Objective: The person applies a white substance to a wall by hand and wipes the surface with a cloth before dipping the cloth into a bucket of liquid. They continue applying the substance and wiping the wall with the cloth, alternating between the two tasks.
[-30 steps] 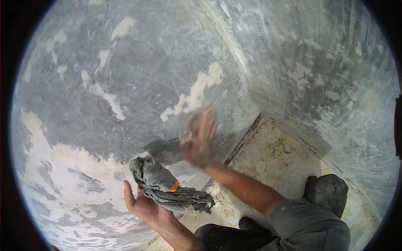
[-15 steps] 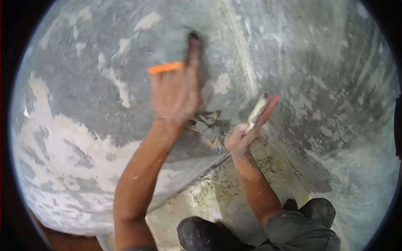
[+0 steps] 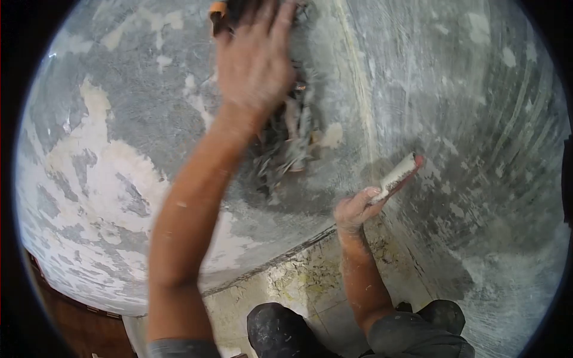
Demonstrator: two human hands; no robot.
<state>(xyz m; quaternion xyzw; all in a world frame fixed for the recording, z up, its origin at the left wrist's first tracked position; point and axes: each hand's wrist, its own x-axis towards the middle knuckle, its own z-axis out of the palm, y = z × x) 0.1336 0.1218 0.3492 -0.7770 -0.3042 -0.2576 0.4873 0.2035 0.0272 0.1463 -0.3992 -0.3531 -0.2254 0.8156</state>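
Observation:
My left hand [image 3: 255,62] is raised high against the grey patched wall [image 3: 149,89], its fingers wrapped over a dark tool with an orange part [image 3: 218,8] at the upper edge of the view. Blurred strips of loose material [image 3: 292,140] show just below and to the right of that hand. My right hand [image 3: 356,207] grips a whitish bar-shaped tool with a red edge [image 3: 397,178], which points up and right, near the wall corner.
A pale seam [image 3: 361,89] runs down the corner between two wall faces. Below lies a stained floor [image 3: 304,277] with my dark-clad knees [image 3: 274,328] over it. A reddish-brown surface [image 3: 83,322] shows at the lower left.
My left hand has moved up the wall with its tool, and more loose strips show below it. My right hand and its tool sit slightly further right and lower as the view shifts.

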